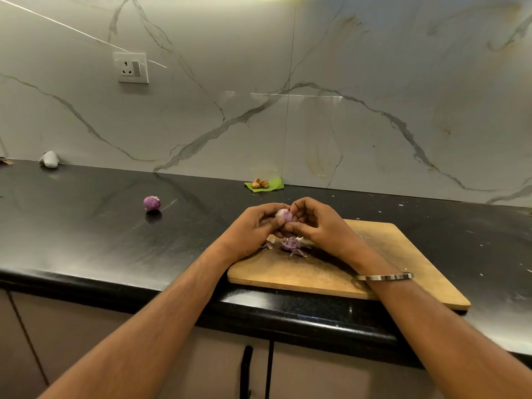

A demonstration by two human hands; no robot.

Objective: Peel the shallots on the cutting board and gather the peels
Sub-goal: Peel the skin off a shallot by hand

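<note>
Above the cutting board (339,272), both hands' fingers (276,223) pinch the shallot (284,216).

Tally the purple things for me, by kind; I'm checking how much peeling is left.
Shallot held in both hands, left hand and right hand: 1
Shallot on the counter: 1
Pile of peels on the cutting board: 1
Total: 3

Dim, greenish light from overhead; glare streaks on wall tiles (288,95). Glossy black worktop (86,231) reflects sheen. Wide-angle bending at edges. Soft shadows, slight softness overall.
</note>
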